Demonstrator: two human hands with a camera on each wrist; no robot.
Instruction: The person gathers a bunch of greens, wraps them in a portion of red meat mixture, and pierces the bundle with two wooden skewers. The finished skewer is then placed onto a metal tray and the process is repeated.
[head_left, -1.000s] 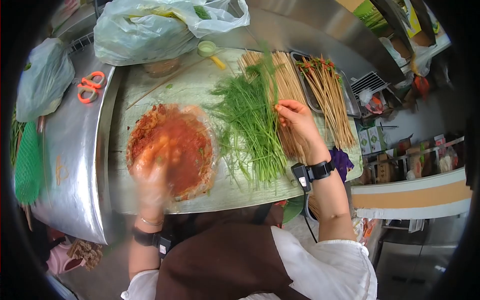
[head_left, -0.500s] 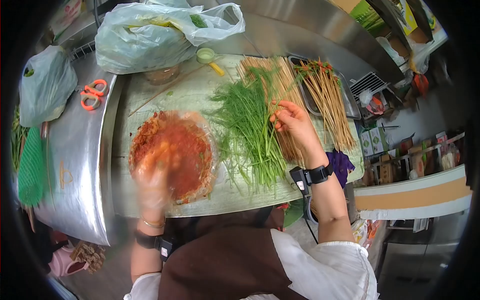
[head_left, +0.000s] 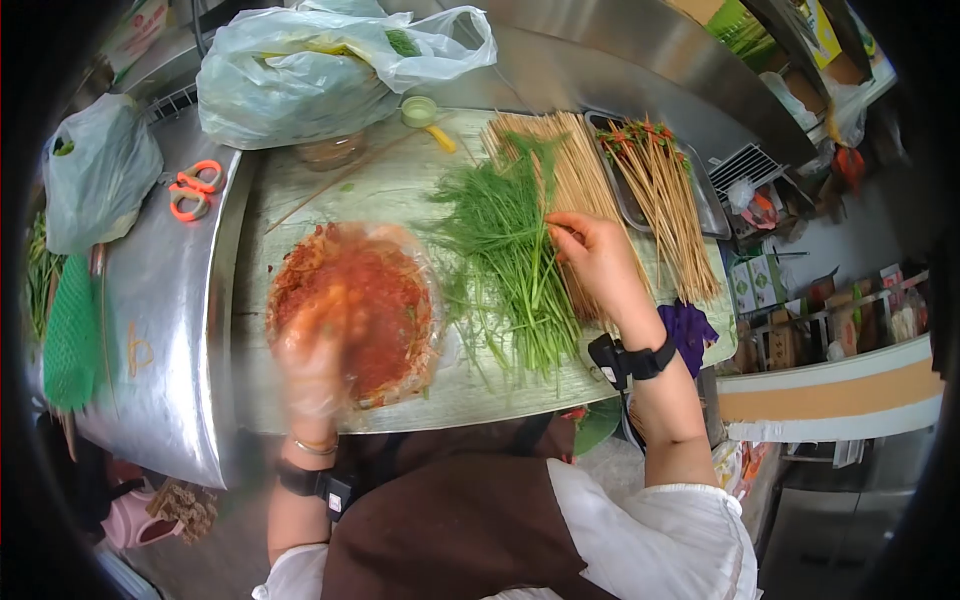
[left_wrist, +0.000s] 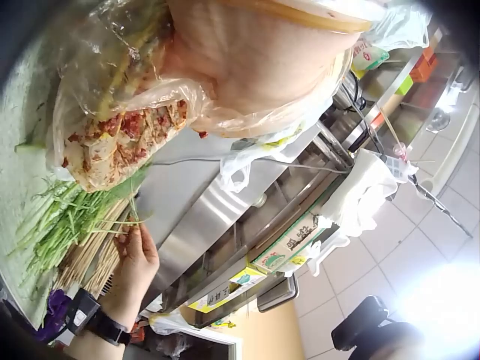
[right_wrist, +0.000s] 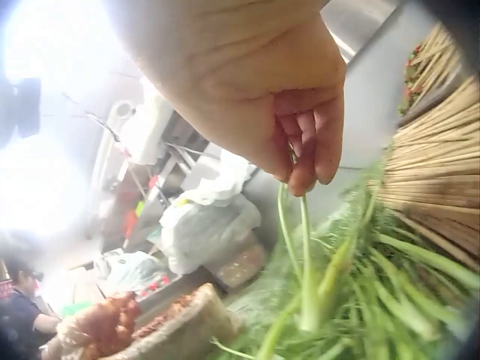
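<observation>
My right hand [head_left: 585, 245] pinches a few green stems [right_wrist: 304, 247] between thumb and fingertips [right_wrist: 304, 169], at the right edge of the pile of greens [head_left: 500, 260] on the board. Just behind it lie bare bamboo skewers [head_left: 580, 170]. My left hand [head_left: 315, 355], in a thin plastic glove, is blurred over the near side of the plastic-lined bowl of red marinated meat [head_left: 355, 295]. Its fingers are hidden in the left wrist view, where the glove [left_wrist: 247, 67] fills the top and the meat [left_wrist: 120, 142] shows below it.
A metal tray [head_left: 700, 195] of filled skewers sits far right. Two plastic bags [head_left: 300, 70] [head_left: 95, 170], orange scissors [head_left: 190, 190] and a small green cup [head_left: 420, 108] stand at the back. A steel counter [head_left: 160, 330] and a green net [head_left: 65, 335] lie left.
My right hand has dropped a little toward the pile with the stems, which stood higher a second ago. The left hand stays blurred over the bowl.
</observation>
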